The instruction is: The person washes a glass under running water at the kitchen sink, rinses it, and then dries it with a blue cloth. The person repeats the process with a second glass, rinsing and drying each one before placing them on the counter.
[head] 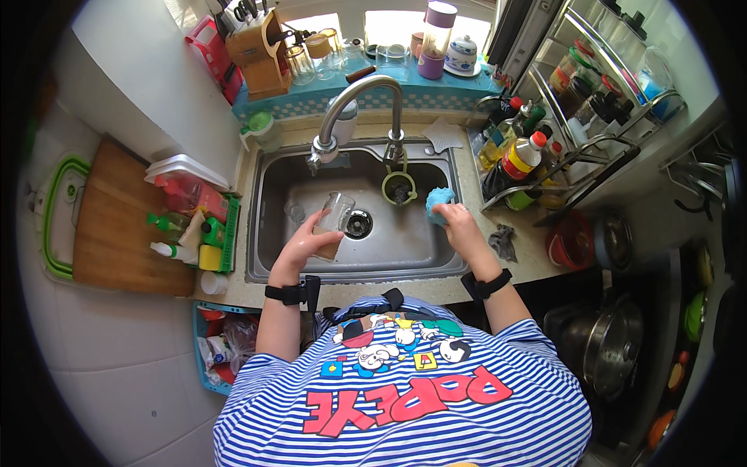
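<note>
Over the left part of the steel sink [402, 248], my left hand [304, 238] grips a clear drinking glass [338, 211], held tilted. Its lower part looks brownish; whether that is liquid or tint I cannot tell. My right hand [461, 225] pinches a crumpled light-blue cloth or scrubber [439, 204] at the sink's right rim. Between the hands lies the drain [358, 224]. A small green strainer [399, 188] with dark matter in it hangs below the faucet [365, 84]. Another small clear glass item [295, 212] rests in the basin at left.
A wooden cutting board [119, 222] and a green basket [232, 233] of bottles stand left. On the right are a rack of sauce bottles [519, 157], a grey rag [502, 242], a red bowl [569, 239] and a lidded pan [613, 347]. Glasses [299, 64] line the back ledge.
</note>
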Available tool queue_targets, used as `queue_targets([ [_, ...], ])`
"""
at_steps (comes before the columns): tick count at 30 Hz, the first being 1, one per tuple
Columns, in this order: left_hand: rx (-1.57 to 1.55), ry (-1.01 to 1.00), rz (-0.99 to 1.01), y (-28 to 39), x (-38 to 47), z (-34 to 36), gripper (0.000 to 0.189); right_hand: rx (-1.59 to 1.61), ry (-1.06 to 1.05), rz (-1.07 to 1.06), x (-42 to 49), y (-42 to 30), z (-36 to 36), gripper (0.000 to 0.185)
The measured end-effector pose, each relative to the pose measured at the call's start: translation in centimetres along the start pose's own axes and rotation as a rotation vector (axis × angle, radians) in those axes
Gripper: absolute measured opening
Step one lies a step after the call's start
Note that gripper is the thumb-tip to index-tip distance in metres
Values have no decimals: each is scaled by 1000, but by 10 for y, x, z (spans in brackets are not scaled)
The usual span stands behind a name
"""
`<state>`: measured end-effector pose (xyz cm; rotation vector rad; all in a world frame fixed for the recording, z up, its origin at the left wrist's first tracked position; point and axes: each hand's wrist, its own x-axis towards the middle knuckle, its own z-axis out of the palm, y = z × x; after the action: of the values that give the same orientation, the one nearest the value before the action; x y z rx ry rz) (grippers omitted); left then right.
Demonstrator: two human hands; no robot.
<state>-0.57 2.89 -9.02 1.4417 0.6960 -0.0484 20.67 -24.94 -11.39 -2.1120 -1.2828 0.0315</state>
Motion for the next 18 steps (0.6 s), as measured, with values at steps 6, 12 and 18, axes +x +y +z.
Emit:
queue_targets([
  [6,-17,-20,12,-3,1,2,78,78,32,39,-3,-6,-12,64],
  [12,-33,-26,-3,0,-2,4,78,224,2,209,-5,2,-8,56],
  [18,-43,-33,-10,-2,-1,3,78,541,-10,390,-8,8,-5,53],
])
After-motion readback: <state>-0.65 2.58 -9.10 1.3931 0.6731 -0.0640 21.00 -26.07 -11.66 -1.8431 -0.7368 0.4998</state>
